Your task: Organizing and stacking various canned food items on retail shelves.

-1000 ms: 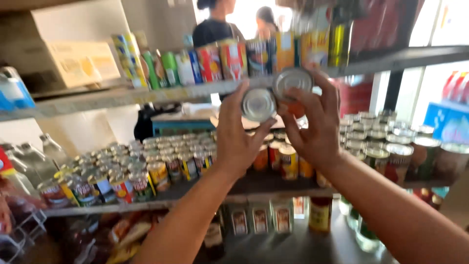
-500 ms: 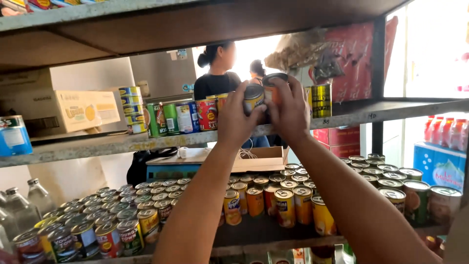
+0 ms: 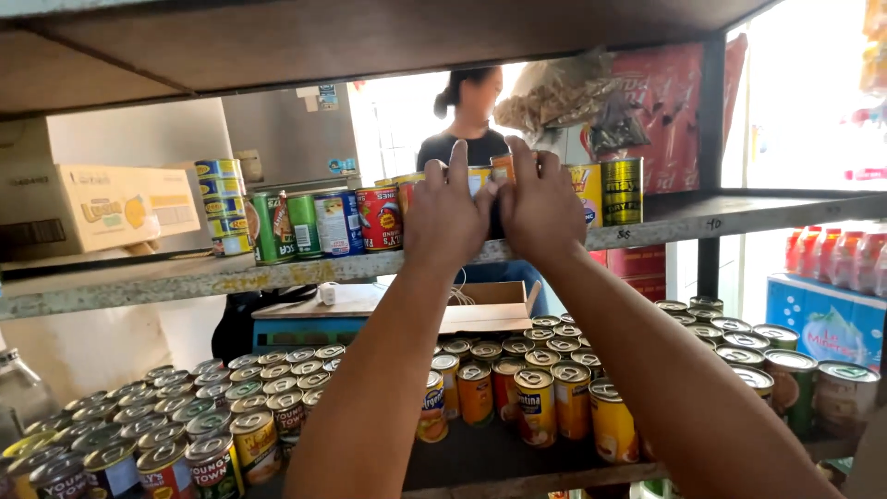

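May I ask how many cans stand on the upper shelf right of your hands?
2: a yellow can beside the right hand, then a gold can; more may be hidden.

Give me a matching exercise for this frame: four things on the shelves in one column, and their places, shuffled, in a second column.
Things:
1. cardboard box
2. gold can
3. green can
4. yellow cans

Places:
A. lower shelf, between the person's forearms
B. far left of the middle shelf
C. middle shelf, just right of the right hand
D. middle shelf, left of the left hand, in the row of cans

Pairs: 1-B, 2-C, 3-D, 4-A
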